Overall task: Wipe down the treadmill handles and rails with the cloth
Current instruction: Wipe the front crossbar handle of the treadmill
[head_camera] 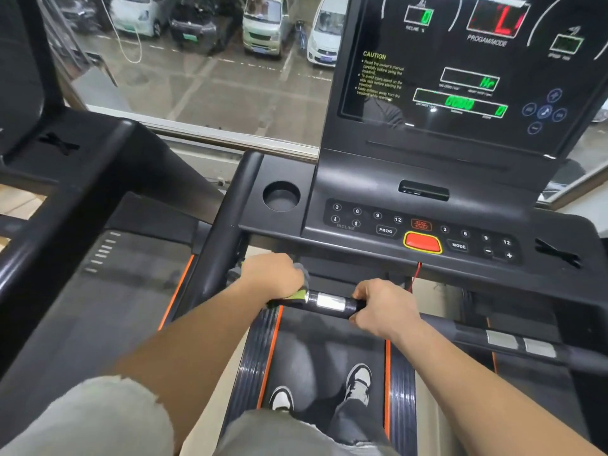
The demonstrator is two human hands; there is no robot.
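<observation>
**Cloth (297, 295) held on the bar (353, 306)**

Left of the silver sensor (330, 302), the left hand (273, 274) curls round the bar with the cloth under its palm, a green edge showing toward the sensor. Right of the sensor, the right hand (383, 304) grips the bare bar.

cloth (297, 295): mostly under left hand (273, 274) | handle (329, 302): cut by right edge

Head camera (wide-angle) looks forward and down, close over the treadmill handle (329, 302).
</observation>
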